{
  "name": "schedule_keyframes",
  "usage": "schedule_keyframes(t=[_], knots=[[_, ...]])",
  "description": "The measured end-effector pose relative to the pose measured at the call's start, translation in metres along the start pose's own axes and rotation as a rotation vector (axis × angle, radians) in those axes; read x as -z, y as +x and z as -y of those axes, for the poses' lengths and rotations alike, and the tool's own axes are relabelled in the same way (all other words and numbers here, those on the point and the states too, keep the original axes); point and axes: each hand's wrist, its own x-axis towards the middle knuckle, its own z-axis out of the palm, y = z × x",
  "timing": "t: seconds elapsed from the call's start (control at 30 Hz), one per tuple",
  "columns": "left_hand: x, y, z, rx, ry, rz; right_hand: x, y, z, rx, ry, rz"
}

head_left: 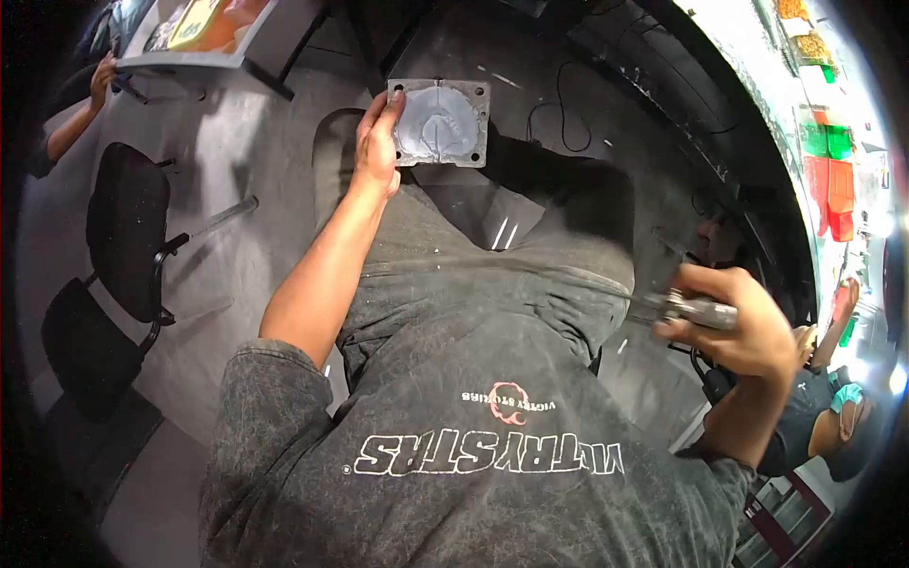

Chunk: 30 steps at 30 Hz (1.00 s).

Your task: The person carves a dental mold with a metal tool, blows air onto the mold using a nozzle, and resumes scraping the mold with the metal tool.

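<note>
My left hand (377, 142) grips the left edge of a square grey metal mold plate (459, 142), its thumb on the front face. The plate is held up beyond my knees and has corner holes and a rounded, pale recess with an arched shape in the middle. Off to my right, well apart from the plate, my right hand (748, 327) is closed around a silvery handheld tool (708, 313). A thin shaft points left from the tool over my lap. Motion blur hides the tool's exact kind.
Black chairs (128, 222) stand at left. A table (180, 59) at upper left carries a tray, with another person's hand (101, 80) beside it. Along the right runs a bright bench with red bins (839, 189); a co-worker (805, 417) sits there. A cable (561, 109) lies ahead.
</note>
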Motion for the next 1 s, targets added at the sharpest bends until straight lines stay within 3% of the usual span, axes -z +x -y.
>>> schedule_keyframes(t=[0.07, 0.1, 0.17, 0.23, 0.3, 0.33, 0.37, 0.47, 0.7, 0.8, 1.0], knots=[[0.000, -0.002, -0.005, 0.004, 0.025, 0.019, -0.018, 0.027, 0.007, 0.292, 0.225, 0.193], [-0.002, -0.003, -0.006, 0.008, 0.053, 0.030, -0.029, 0.038, 0.022, 0.246, 0.252, 0.203], [-0.004, -0.004, -0.007, -0.016, 0.044, 0.004, -0.062, 0.063, 0.032, 0.308, 0.146, -0.047], [-0.007, -0.006, -0.010, -0.022, 0.045, -0.006, -0.079, 0.082, 0.035, 0.382, 0.334, -0.102], [-0.007, -0.006, -0.011, -0.001, 0.017, -0.008, -0.084, 0.091, 0.043, 0.235, 0.228, -0.306], [-0.009, -0.007, -0.011, -0.002, 0.037, -0.020, -0.087, 0.101, 0.040, 0.218, 0.191, -0.496], [-0.010, -0.007, -0.013, -0.003, 0.060, -0.033, -0.087, 0.107, 0.038, 0.231, 0.171, -0.538], [-0.009, -0.005, -0.011, 0.039, 0.022, -0.027, -0.081, 0.109, 0.046, 0.145, 0.194, -0.474], [0.003, 0.006, -0.004, 0.144, 0.008, 0.042, -0.082, 0.125, 0.060, 0.230, 0.150, -0.524], [0.004, 0.007, -0.001, 0.145, 0.041, 0.034, -0.079, 0.130, 0.066, 0.201, 0.155, -0.459], [0.007, 0.009, 0.001, 0.141, 0.060, 0.041, -0.078, 0.132, 0.069, 0.261, 0.058, -0.538]])
